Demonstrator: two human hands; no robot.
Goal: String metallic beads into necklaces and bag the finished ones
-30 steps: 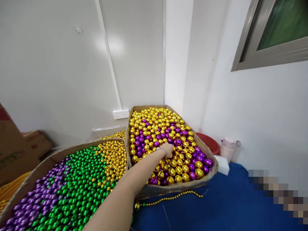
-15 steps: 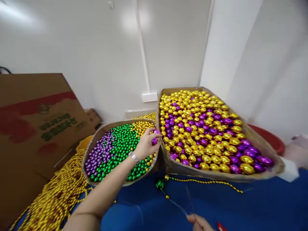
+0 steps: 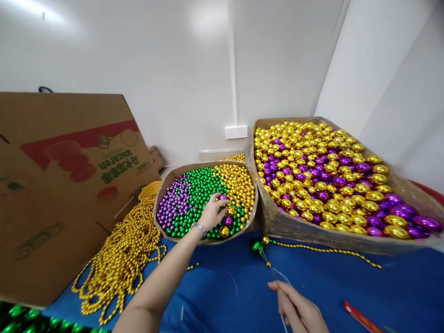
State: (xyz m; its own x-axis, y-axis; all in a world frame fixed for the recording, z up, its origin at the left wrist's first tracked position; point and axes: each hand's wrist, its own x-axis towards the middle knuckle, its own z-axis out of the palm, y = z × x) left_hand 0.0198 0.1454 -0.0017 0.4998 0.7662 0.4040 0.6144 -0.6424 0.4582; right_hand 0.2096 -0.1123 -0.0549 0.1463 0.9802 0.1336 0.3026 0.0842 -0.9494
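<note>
My left hand [image 3: 212,213], wearing a silver watch, is over the smaller box [image 3: 160,226] of round beads, its fingers apart. Close to its fingertips are larger balls: a purple ball [image 3: 228,220] and a gold ball [image 3: 225,231] rest on the green beads [image 3: 203,185]. My right hand [image 3: 298,305] is closed in a pinch on a thin needle [image 3: 273,274] above the blue table. Clear thread runs from near it to a green bead cluster [image 3: 257,247], with a small gold bead [image 3: 268,264] on the way. A gold bead strand [image 3: 322,250] extends right from the cluster.
A larger box [image 3: 294,231] holds gold and purple oval beads at right. Gold bead strands [image 3: 121,259] are heaped at left beside a big carton [image 3: 69,185]. A red strip-shaped item [image 3: 360,317] lies near my right hand. Green shiny beads [image 3: 31,319] show at bottom left.
My left hand has moved from the edge between the boxes into the smaller box, and its purple balls are now loose there. The needle now points toward the green cluster. The view has shifted left.
</note>
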